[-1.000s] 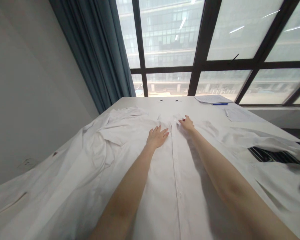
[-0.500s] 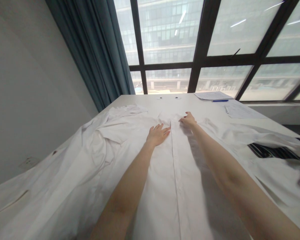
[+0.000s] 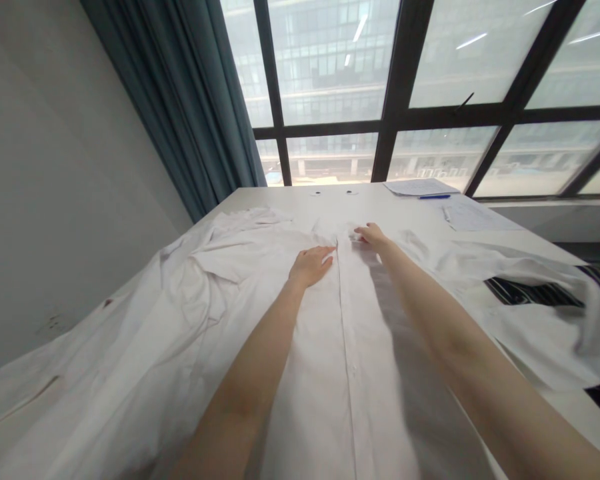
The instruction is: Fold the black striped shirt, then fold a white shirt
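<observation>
Pale wall (image 3: 95,147), far left, with a wall socket (image 3: 54,325) low down, its detail blurred. Curtain (image 3: 185,100), one, blue-grey, in vertical folds, hanging beside the window. Bench (image 3: 260,197), white, running up to the window, two small dark-centred fittings (image 3: 349,192) near its far edge. White shirt (image 3: 353,413), one, laid out along the bench and filling most of it; cloth rumpled and heaped at left, with a narrow slit at lower left, flatter at centre. Left hand (image 3: 311,265), palm down on the shirt, left of the placket; fingers extended and loosely parted from the thumb, gripping nothing, the longest reaching to the placket edge. Placket (image 3: 347,320), running lengthwise down the middle, a small button visible low on it. Window (image 3: 393,80), dark-framed, several panes, a building beyond. Right hand (image 3: 373,237), right of the placket at the shirt's far end; fingers bent, the gap between them small; whether they pinch cloth cannot be told. Papers (image 3: 423,187), at the far right of the bench, more sheets nearer; blue pen (image 3: 434,197) lying between. Shirt sleeve (image 3: 545,340), bent round at right, black striped material (image 3: 533,292) showing inside the bend and beyond it.
</observation>
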`<state>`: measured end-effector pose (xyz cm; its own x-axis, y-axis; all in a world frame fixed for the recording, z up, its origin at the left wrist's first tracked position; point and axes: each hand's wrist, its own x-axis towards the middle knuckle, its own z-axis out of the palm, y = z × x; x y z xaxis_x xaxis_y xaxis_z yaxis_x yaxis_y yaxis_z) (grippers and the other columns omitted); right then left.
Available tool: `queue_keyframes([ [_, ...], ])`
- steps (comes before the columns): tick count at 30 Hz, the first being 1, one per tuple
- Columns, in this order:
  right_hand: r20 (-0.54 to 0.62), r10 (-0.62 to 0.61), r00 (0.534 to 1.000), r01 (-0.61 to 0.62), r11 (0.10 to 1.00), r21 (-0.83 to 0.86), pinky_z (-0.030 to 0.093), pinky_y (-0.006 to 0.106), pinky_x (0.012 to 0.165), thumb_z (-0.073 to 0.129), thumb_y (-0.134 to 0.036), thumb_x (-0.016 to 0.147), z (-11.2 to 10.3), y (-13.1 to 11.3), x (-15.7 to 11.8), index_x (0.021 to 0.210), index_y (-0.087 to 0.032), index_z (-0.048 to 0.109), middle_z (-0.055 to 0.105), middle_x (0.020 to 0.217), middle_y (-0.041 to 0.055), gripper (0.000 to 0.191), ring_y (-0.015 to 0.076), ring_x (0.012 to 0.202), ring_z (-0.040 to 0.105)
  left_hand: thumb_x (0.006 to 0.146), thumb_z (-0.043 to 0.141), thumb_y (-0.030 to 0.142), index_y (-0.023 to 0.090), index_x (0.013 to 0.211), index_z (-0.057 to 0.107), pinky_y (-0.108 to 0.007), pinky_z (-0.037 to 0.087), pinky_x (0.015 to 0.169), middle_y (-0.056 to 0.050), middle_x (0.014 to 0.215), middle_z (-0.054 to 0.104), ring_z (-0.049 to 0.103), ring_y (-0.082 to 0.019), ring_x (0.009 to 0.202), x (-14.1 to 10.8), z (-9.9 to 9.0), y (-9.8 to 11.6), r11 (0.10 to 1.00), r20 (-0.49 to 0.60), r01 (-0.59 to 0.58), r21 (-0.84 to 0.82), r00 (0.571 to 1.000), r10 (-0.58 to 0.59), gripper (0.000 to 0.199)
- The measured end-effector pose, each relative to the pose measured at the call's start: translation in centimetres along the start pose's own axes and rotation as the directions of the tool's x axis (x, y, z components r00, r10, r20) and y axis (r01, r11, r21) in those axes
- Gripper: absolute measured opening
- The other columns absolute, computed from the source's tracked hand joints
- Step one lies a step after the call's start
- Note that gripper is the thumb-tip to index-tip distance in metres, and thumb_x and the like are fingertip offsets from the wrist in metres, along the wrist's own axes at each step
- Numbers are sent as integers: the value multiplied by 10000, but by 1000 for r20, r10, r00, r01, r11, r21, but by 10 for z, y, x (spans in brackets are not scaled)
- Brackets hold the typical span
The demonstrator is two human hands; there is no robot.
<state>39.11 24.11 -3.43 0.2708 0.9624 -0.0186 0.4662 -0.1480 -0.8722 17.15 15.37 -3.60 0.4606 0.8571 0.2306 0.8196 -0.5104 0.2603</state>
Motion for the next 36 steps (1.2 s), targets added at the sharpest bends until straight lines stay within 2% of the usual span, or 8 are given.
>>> queue_keyframes([
  [6, -89, -203, 975, 214, 967, 138, 531, 328, 761, 613, -294, 877, -7, -8, -7, 1094, -154, 646, 678, 1051, 54, 261, 197, 898, 640, 942, 439, 277, 238, 1333, 565, -409, 320, 1117, -49, 1383, 592, 502, -219, 1310, 2, 5, -5, 988, -76, -18, -154, 997, 6, 413],
  [11, -124, -363, 923, 378, 917, 130, 446, 256, 583, 552, -239, 721, -26, 16, -40, 881, -189, 661, 668, 763, -10, 199, 149, 630, 572, 911, 476, 210, 228, 1239, 597, -378, 375, 1077, -76, 1304, 636, 570, -232, 1226, 6, 9, -11, 941, -213, 28, -337, 971, -105, 351],
  [17, -172, -411, 895, 412, 910, -30, 479, 352, 729, 527, -225, 700, -30, 48, -58, 679, -203, 572, 620, 819, 62, 55, 190, 703, 574, 930, 434, 185, 215, 1413, 373, -375, 483, 932, -118, 1224, 637, 665, -207, 1000, 11, 11, -18, 825, -331, 62, -562, 897, -293, 487],
  [19, -222, -434, 873, 429, 900, -73, 483, 398, 791, 486, -263, 772, -25, 49, -57, 810, -194, 592, 605, 932, 100, 132, 216, 787, 583, 922, 462, 186, 253, 1483, 275, -377, 478, 945, -105, 1256, 621, 681, -179, 916, 15, 11, -17, 699, -288, 30, -714, 898, -333, 595],
  [22, -218, -503, 836, 487, 864, -125, 490, 440, 829, 525, -344, 811, -18, 47, -59, 1074, -181, 578, 571, 1113, 140, 314, 244, 880, 587, 926, 488, 217, 325, 1524, 199, -379, 459, 988, -81, 1349, 560, 680, -151, 924, 20, 8, -13, 316, -131, -11, -949, 923, -361, 674],
  [27, -99, -645, 758, 625, 761, -172, 493, 425, 895, 597, -203, 729, -14, 48, -65, 1236, -224, 556, 544, 1250, 124, 509, 254, 1019, 580, 902, 551, 239, 305, 1427, 417, -361, 444, 1025, -49, 1339, 559, 658, -168, 1037, 23, 1, -10, -158, 61, 5, -987, 936, -348, 545],
  [33, -76, -704, 706, 688, 708, -159, 541, 410, 820, 608, -139, 692, -15, 48, -64, 1207, -193, 605, 521, 1303, 153, 518, 240, 967, 611, 902, 520, 237, 185, 1129, 614, -363, 411, 1068, -87, 1220, 627, 617, -208, 1158, 19, -3, -13, -296, 106, 4, -955, 937, -332, 252],
  [36, -114, -712, 693, 698, 702, -140, 555, 392, 778, 567, -191, 790, -16, 44, -65, 1081, -196, 660, 585, 1226, 137, 305, 213, 882, 639, 911, 496, 244, 187, 1107, 622, -362, 397, 1082, -94, 1271, 611, 565, -215, 1244, 17, -6, -13, -335, 109, 1, -942, 946, -304, 240],
])
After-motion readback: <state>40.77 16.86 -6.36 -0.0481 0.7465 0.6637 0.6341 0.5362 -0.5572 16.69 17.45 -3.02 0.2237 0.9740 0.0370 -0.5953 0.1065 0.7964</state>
